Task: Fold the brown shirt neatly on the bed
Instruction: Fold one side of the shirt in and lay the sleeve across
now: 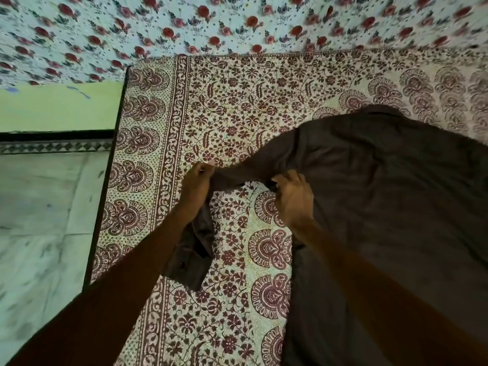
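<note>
The brown shirt (383,186) lies spread on the bed (232,107), its body filling the right side and its collar at the far end. One long sleeve stretches left from the shoulder, then hangs down toward me with its buttoned cuff resting on the sheet. My left hand (196,188) pinches that sleeve at its bend, lifted slightly off the bed. Closer to the shirt's body, my right hand (293,199) grips the same sleeve near the armpit, fingers curled into the fabric.
A maroon floral printed sheet covers the bed, whose dark left edge (105,196) drops to a pale tiled floor (45,212). A rose-patterned cloth (211,25) hangs behind the bed, and a green wall (58,107) shows at the left.
</note>
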